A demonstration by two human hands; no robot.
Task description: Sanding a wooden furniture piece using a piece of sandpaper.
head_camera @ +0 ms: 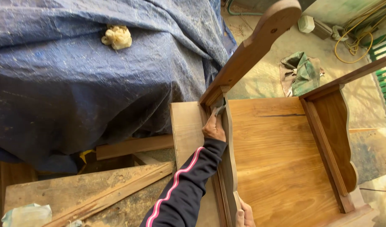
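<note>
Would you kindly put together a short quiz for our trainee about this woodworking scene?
1. True or false: the left hand presses a piece of sandpaper against the wooden furniture piece.
2. What covers the big heap on the left? A) blue tarpaulin B) white sheet C) cardboard
3. Where is the right hand?

Key: 1 true. 2 A. 3 At the bottom edge of the view, on the near end of the furniture's side rail.
</note>
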